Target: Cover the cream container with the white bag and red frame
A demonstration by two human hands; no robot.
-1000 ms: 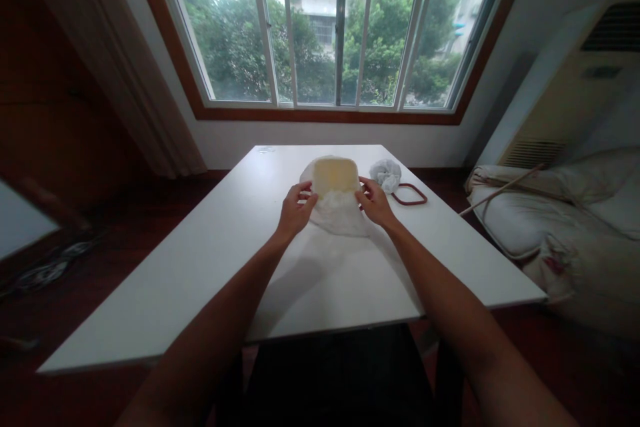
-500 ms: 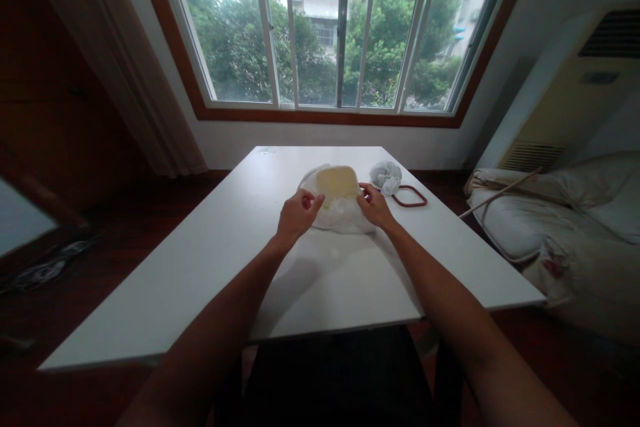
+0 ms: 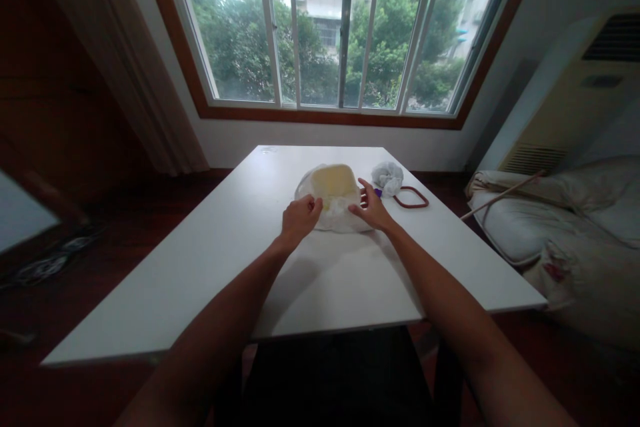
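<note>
A pale yellow, rounded-square container (image 3: 332, 180) tilts toward me in the middle of the table, with a thin whitish plastic bag (image 3: 340, 219) bunched around and below it. At its near left corner my left hand (image 3: 302, 215) is closed, thumb and fingers pinching the bag there. On the right side my right hand (image 3: 371, 205) has its fingers spread, and the thumb lies against or just over the bag. Whether the right fingertips touch the container is hard to see. A small purple thing (image 3: 378, 193) shows just beyond the right fingers.
To the right on the white table (image 3: 210, 267) lie a crumpled whitish plastic bag (image 3: 387, 177) and a reddish-brown rounded frame (image 3: 413, 197). A stick (image 3: 503, 195) rests across a covered pile (image 3: 505, 233) beyond the table's right edge. The window (image 3: 320, 33) is behind the table.
My right hand has loosened and its fingers have spread apart. My left hand has closed more tightly at the corner. The yellow container has tipped and shifted slightly left.
</note>
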